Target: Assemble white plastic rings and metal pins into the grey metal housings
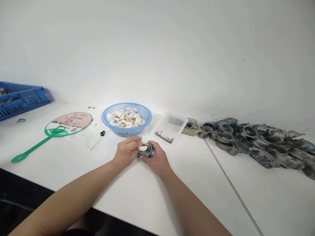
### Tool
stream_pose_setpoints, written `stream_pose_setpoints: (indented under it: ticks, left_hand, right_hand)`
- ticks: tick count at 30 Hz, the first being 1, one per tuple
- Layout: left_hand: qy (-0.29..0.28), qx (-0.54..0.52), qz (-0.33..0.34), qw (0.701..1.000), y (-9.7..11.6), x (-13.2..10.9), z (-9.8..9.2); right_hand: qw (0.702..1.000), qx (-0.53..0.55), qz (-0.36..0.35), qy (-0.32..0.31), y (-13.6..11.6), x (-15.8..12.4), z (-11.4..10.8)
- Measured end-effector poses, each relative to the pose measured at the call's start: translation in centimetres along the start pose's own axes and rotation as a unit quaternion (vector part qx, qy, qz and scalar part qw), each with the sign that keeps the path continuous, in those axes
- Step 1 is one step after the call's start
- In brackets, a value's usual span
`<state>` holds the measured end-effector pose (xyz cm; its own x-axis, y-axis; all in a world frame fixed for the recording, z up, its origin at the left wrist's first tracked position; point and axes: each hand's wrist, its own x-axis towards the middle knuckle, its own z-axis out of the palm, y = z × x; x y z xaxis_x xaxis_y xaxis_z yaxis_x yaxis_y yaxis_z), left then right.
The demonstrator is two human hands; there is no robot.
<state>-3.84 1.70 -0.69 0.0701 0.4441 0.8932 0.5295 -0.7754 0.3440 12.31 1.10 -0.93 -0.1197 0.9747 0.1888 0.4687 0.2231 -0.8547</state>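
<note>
My right hand (158, 158) is wrapped round a grey metal carburetor body (149, 152) just above the white table, in front of the blue basket. My left hand (127, 151) pinches a white plastic float (142, 148) against the body's open top side. Whether the float is seated on the body or only touching it, I cannot tell. Behind my hands, a round blue basket (105, 122) holds many more white floats. To its right lies a clear plastic tray (161, 126) with several thin metal pins (164, 137) in it.
A long heap of grey carburetor bodies (256, 141) covers the right side. A small beige box (190, 131) adjoins the tray. On the left are a green-handled fan (71, 124), small black rings (102, 133) and a blue crate (24, 101). A seam (231, 183) crosses the tabletop.
</note>
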Motion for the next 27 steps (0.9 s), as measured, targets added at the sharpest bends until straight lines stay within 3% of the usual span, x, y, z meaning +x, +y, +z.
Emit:
stream_pose_setpoints:
  ticks: [3,10,19,27]
  left_hand:
    - [-0.011,0.028,0.050,0.998,-0.2,-0.2,0.1]
    - [-0.049,0.081,0.090,0.991,-1.5,-0.6,0.4]
    - [-0.154,0.084,0.038,0.984,-1.4,0.4,-0.2]
    - [-0.167,0.008,0.040,0.985,-1.1,0.4,-0.6]
  right_hand:
    - [1.000,0.000,-0.001,0.011,0.0,0.0,0.0]
    - [1.000,-0.001,0.008,0.006,0.2,0.2,0.2]
    - [1.000,-0.007,0.004,0.000,0.2,0.1,0.3]
    - [1.000,-0.018,0.009,0.014,0.0,0.2,0.3]
